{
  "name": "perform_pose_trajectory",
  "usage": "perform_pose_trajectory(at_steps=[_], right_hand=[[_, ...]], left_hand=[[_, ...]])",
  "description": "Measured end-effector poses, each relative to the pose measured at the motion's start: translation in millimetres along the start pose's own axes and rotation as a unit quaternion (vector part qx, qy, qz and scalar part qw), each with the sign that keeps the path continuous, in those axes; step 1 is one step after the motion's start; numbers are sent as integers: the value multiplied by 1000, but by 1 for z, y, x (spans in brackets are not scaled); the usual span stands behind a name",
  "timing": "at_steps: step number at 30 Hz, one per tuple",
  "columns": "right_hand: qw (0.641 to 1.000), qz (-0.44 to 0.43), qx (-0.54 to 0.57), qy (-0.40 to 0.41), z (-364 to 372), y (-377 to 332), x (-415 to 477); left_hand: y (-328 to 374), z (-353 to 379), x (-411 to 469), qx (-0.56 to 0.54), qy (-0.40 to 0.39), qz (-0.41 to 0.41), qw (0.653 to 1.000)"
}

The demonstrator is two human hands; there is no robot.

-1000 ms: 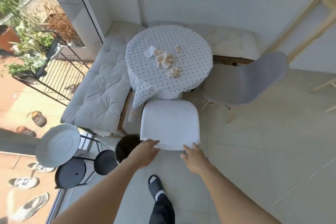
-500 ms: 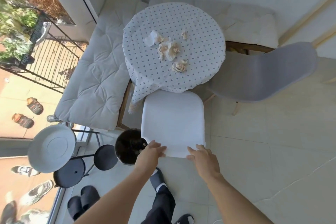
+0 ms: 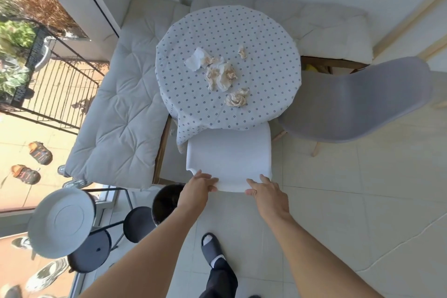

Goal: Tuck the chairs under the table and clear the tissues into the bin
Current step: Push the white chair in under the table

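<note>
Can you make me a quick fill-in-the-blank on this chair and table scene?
1. Both hands grip the back of the ____ chair.
2. The crumpled tissues lie on the ____ tablecloth.
3. The grey chair stands to the table's ____.
4. The dark bin is nearest the ____ hand.

Missing words: white; dotted; right; left

The white chair (image 3: pixel 228 152) is set partly under the round dotted-cloth table (image 3: pixel 266 60); crumpled tissues (image 3: pixel 221 72) lie on it; the grey chair (image 3: pixel 350 101) stands right, the dark bin (image 3: pixel 165 201) near left.
</note>
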State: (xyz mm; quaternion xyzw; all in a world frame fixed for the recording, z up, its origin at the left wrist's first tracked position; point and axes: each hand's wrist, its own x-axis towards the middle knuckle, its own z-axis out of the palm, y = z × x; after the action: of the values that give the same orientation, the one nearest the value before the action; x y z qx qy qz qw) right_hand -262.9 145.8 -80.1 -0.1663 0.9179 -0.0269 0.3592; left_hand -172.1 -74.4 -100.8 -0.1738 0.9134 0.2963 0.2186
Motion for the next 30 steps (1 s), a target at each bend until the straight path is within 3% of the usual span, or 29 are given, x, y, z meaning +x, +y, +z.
perform_pose_trajectory(at_steps=[10, 18, 22, 26, 30], right_hand=[[999, 9, 17, 31, -35, -11, 38], [999, 3, 35, 11, -43, -8, 52], [999, -12, 34, -3, -39, -5, 54], [994, -76, 74, -15, -42, 25, 41], [988, -131, 76, 21, -70, 92, 22]], left_hand=[[2, -22, 54, -28, 11, -16, 999], [0, -24, 66, -23, 27, -20, 999], [8, -26, 65, -4, 15, -68, 998], [39, -32, 52, 0, 31, -184, 982], [96, -39, 33, 36, 45, -153, 986]])
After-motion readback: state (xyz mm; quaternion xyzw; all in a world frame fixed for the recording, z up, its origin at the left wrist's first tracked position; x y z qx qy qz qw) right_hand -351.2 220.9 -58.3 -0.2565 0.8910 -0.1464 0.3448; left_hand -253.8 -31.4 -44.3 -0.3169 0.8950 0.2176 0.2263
